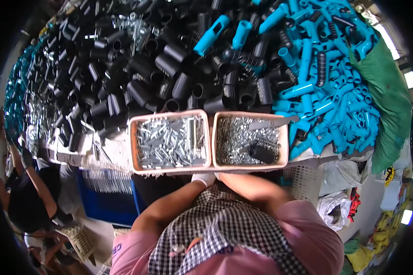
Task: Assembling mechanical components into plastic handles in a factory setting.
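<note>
Both my arms reach forward to the table's front edge, and the hands meet below it. My left hand [204, 179], in a white glove, shows only its back and wrist. Of my right hand [219, 176] just a sliver appears beside it. The edge hides the fingers of both, so what they hold cannot be seen. Right above them stand two pinkish bins. The left bin [132, 145] contains small silver metal pins; the right bin [285, 158] contains tiny metal parts, with a dark block [261, 154] and a flat grey strip [273, 123] on top.
Black tubes [137, 94] cover the table behind the bins. Turquoise tubular parts [309, 91] pile up at right, beside a green sack [385, 87]. A blue crate [108, 201] sits below the table at left. Another person's arm [39, 185] reaches in at far left.
</note>
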Action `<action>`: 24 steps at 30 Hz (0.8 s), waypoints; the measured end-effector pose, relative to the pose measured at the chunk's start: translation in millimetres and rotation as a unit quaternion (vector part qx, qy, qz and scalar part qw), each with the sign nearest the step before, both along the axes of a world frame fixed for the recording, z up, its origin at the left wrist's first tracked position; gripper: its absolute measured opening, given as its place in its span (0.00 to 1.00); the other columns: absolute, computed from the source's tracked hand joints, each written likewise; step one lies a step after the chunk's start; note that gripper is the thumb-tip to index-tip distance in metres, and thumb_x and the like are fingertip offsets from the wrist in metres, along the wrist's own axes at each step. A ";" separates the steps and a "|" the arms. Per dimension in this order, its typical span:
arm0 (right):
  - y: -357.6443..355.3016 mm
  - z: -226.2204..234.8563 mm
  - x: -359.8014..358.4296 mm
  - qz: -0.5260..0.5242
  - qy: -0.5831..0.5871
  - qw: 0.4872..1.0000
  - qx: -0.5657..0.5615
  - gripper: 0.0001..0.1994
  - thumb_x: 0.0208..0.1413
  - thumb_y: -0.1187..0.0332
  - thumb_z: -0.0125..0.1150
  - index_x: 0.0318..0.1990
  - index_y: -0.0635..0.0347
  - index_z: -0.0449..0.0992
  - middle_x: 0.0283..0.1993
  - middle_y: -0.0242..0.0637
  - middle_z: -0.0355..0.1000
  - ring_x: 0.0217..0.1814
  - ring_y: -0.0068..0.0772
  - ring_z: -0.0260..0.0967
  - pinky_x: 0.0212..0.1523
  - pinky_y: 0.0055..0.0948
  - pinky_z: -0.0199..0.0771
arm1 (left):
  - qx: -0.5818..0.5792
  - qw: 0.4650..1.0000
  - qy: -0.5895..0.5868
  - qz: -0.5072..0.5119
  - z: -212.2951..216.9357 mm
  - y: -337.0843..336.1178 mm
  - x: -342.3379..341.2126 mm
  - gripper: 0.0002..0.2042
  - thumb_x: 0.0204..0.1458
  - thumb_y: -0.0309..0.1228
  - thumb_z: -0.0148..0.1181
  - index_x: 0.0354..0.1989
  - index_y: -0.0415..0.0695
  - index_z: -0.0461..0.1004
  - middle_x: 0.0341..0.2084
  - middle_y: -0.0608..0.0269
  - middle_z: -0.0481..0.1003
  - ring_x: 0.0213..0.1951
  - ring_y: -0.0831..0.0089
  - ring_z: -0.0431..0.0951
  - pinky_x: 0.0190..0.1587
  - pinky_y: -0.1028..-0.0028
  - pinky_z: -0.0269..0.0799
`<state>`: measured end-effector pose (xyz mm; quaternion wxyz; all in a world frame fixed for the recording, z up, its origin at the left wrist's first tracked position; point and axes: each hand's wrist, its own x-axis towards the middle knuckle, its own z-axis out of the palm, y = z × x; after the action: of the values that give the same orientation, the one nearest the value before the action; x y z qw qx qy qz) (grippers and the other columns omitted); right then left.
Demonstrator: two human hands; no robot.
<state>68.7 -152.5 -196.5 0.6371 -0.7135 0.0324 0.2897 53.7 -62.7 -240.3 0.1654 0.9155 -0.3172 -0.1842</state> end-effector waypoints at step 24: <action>1.6 5.0 -10.7 0.084 -0.060 0.990 -0.097 0.13 0.51 0.65 0.54 0.40 0.62 0.77 0.33 0.45 0.77 0.34 0.43 0.74 0.39 0.41 0.74 | 0.116 0.963 0.241 -0.007 19.8 6.5 12.1 0.24 0.61 0.48 0.41 0.53 0.46 0.76 0.57 0.52 0.72 0.61 0.56 0.68 0.66 0.60 0.57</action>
<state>58.0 -150.9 -191.5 0.5391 -0.7881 -0.0381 0.2945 65.8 -56.2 -220.5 0.1281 0.8545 -0.2509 -0.4365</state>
